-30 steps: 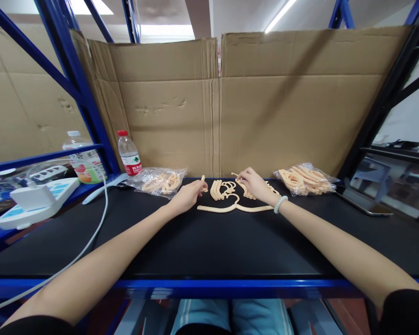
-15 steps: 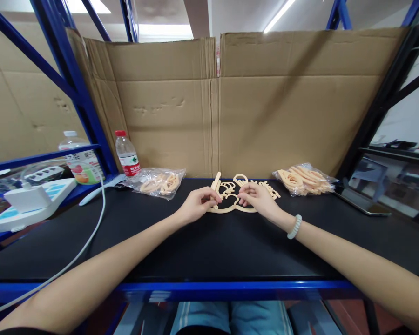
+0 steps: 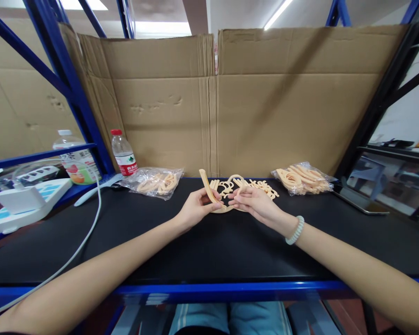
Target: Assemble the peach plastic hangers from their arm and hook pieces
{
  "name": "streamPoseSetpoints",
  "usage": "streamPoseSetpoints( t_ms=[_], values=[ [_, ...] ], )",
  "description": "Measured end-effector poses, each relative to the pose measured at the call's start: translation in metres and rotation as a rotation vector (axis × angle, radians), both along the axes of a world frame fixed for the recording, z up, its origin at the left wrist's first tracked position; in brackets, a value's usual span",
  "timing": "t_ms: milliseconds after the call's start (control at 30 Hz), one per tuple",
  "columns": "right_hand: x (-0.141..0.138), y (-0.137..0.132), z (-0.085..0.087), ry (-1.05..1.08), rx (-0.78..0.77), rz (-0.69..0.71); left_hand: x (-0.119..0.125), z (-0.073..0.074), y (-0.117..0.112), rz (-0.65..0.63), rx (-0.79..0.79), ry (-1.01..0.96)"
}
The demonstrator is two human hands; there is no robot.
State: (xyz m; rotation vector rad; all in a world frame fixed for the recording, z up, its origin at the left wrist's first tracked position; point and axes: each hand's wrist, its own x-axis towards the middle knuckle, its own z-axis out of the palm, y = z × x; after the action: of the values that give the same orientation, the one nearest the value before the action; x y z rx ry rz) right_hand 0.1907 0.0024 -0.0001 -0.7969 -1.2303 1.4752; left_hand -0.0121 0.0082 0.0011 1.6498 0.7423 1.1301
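Observation:
My left hand [image 3: 194, 208] is closed around a flat, pale wooden strip [image 3: 208, 187], which tilts up to the left with its upper end free. Just right of it, my right hand [image 3: 254, 202] has its fingers and thumb drawn together. Whether a small piece sits between them cannot be made out. Below and behind both hands lies a curved wooden frame [image 3: 222, 210], partly covered by the fingers. Loose wooden pieces [image 3: 265, 187], curved and straight, are spread behind my right hand.
On the black table top [image 3: 209, 251] lie two clear bags of wooden parts, one left [image 3: 157, 181] and one right [image 3: 303, 178]. A red-capped water bottle [image 3: 124, 153], a white power strip [image 3: 52, 195] and a cable [image 3: 91, 223] are at left. A dark flat device [image 3: 361, 200] lies right. Cardboard [image 3: 282, 102] closes the back.
My left hand has lifted the wooden strip and swung its upper end left. My right hand has turned, its fingers now closer to the left hand. The view has shifted slightly.

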Motion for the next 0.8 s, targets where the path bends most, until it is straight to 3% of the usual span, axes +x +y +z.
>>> streamPoseSetpoints(
  t_ms=[167,400,800],
  values=[
    [0.0001,-0.0037,0.0044,-0.083,0.062,-0.043,0.0017,-0.004,-0.0026,0.027,0.075,0.052],
    [0.0002,-0.0051,0.0065,-0.24,0.163,0.015,0.0015,-0.0042,-0.0012,0.029,0.137,0.061],
    [0.0041,-0.0009,0.004,-0.254,0.073,0.138,0.0002,-0.0032,-0.0016,0.01,0.165,0.075]
  ],
)
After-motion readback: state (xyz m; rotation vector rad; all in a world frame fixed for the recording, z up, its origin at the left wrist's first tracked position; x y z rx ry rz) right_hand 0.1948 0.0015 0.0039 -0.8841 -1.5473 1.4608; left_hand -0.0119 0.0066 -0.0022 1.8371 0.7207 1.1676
